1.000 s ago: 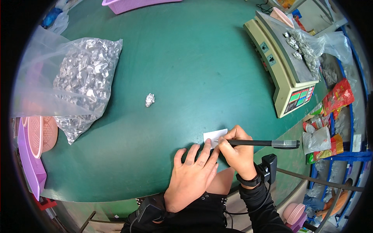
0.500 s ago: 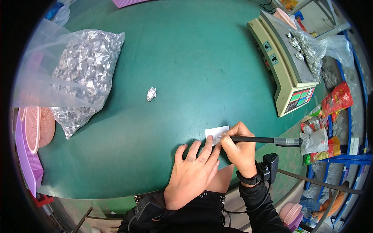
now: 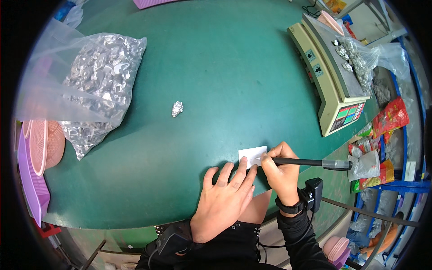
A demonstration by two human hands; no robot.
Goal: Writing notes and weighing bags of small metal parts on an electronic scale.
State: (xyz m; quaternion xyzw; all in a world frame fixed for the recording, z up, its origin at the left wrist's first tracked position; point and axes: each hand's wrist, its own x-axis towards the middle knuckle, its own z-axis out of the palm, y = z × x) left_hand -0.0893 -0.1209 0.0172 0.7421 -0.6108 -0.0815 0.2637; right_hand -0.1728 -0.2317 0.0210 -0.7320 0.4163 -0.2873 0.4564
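Right hand (image 3: 283,175), grip narrow around black pen (image 3: 302,161), now slightly farther right on paper (image 3: 253,153) beside spread left hand (image 3: 221,204)

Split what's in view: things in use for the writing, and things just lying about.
In use:
- black pen, held by the right hand
- white paper slip, under the left hand's fingertips

Apparently just lying about:
- small crumpled silvery piece
- clear bag of silvery pieces
- scale, another clear bag on it
- pink basket
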